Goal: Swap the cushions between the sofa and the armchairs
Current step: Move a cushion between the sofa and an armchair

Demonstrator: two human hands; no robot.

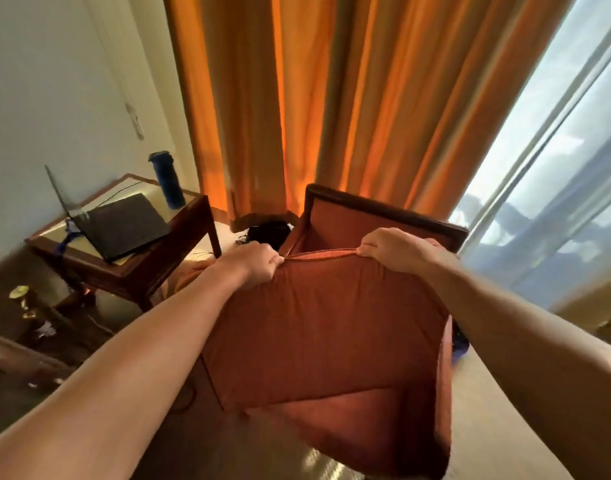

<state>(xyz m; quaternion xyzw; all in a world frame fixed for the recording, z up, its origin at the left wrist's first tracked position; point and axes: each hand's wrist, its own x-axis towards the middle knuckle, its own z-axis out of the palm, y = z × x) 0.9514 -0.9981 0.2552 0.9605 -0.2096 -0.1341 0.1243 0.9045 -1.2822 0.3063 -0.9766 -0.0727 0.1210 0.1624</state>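
Both bare arms reach forward and hold up a large square rust-orange fabric cushion (328,327) with piped edges; its cloth looks soft and slightly napped, puckering into small folds where it is gripped; the left hand (254,263) pinches the top left corner of the cushion, fingers curled shut on the piping, and the right hand (396,249) pinches the top right corner in the same closed grip; the top edge stretches taut between the two hands, while the lower part hangs down and bows toward the camera. The cushion is held in the air in front of and above the seat of a dark-wood-framed armchair (383,216) upholstered in matching rust fabric, its straight back rail showing just behind the hands. Behind the armchair hang heavy orange pleated curtains (297,98), glowing where light passes through; to the right is a sheer white curtain (556,168) over a bright window. To the left stands a dark wooden side table with a glass-topped surface (179,216); on it rest an open black laptop (124,223) and a tall dark blue cylindrical bottle (167,180), well apart from the cushion.
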